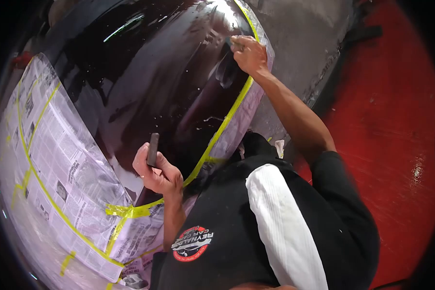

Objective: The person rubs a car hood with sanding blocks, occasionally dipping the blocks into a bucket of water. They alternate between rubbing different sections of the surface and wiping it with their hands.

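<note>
My left hand [160, 175] is closed around a small dark grey block [153, 149], held upright between thumb and fingers above the near part of a car panel. The dark, glossy panel [145, 87] looks wet, with streaks and droplets on it. Farther out, my right hand [250, 54] presses a small grey-green pad [228, 42] onto the panel near its right edge. My fingers cover most of that pad, so its exact kind does not show. Yellow masking tape [232, 112] runs along the panel's right edge.
Newspaper [67, 159] and clear plastic, fixed with yellow tape, cover the car's left side. A white towel [285, 222] hangs over my black shirt [217, 208]. Grey floor [299, 53] and red floor [386, 135] lie to the right.
</note>
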The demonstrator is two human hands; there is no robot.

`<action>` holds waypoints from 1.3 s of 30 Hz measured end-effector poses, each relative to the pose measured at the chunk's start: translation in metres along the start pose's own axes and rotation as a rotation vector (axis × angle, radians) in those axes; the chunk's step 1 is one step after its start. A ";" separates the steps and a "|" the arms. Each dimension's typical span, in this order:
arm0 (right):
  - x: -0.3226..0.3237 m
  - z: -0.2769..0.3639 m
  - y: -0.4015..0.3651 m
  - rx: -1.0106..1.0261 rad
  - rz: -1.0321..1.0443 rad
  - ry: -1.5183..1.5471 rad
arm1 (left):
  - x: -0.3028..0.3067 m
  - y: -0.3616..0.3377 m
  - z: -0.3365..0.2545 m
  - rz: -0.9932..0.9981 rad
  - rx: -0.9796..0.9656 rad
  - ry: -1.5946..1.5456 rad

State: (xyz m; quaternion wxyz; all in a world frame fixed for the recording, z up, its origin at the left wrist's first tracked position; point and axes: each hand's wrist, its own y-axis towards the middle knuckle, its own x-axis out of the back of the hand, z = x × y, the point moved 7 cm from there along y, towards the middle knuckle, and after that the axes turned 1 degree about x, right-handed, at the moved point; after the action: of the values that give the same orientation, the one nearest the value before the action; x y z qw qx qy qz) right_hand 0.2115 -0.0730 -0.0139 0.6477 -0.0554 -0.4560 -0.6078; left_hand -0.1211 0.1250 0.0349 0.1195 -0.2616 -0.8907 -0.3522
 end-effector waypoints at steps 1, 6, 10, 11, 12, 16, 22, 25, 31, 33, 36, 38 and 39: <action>-0.002 0.004 -0.003 0.083 0.056 -0.054 | -0.001 0.000 0.001 -0.003 -0.012 -0.024; -0.003 0.000 -0.005 -0.042 0.079 0.045 | 0.000 0.001 0.004 -0.045 0.034 -0.084; 0.005 0.015 -0.024 -0.004 0.072 0.022 | -0.001 -0.001 0.003 -0.004 -0.013 -0.049; 0.006 0.025 -0.028 0.081 0.086 0.028 | -0.005 0.002 0.004 -0.012 -0.018 -0.050; 0.003 0.017 -0.028 0.112 0.080 0.103 | -0.004 0.002 0.004 -0.025 0.000 -0.058; -0.004 -0.015 0.001 -0.107 0.065 -0.020 | 0.000 -0.002 0.003 0.005 0.024 -0.051; 0.003 -0.001 -0.017 -0.033 0.060 0.067 | -0.004 0.002 0.003 0.001 0.014 -0.021; 0.000 -0.007 -0.008 -0.067 0.073 0.012 | -0.002 -0.001 0.005 0.011 0.001 -0.001; -0.002 -0.007 -0.007 -0.056 0.060 0.016 | -0.004 0.001 0.006 0.026 0.085 0.013; 0.007 0.010 -0.013 -0.049 0.049 0.009 | -0.005 0.003 0.007 0.043 0.078 0.058; 0.014 0.038 -0.035 0.136 0.106 0.079 | -0.005 0.001 0.006 -0.013 -0.010 0.018; 0.008 0.018 -0.023 0.070 0.143 -0.017 | -0.003 -0.001 0.014 0.010 0.077 0.043; 0.003 0.004 -0.014 0.040 0.165 -0.065 | -0.002 -0.004 0.017 0.017 0.124 0.057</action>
State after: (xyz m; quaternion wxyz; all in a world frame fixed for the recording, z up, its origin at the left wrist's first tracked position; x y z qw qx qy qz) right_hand 0.1967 -0.0761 -0.0162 0.6815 -0.0995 -0.4827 -0.5410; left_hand -0.1221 0.1336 0.0200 0.1639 -0.2513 -0.9046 -0.3028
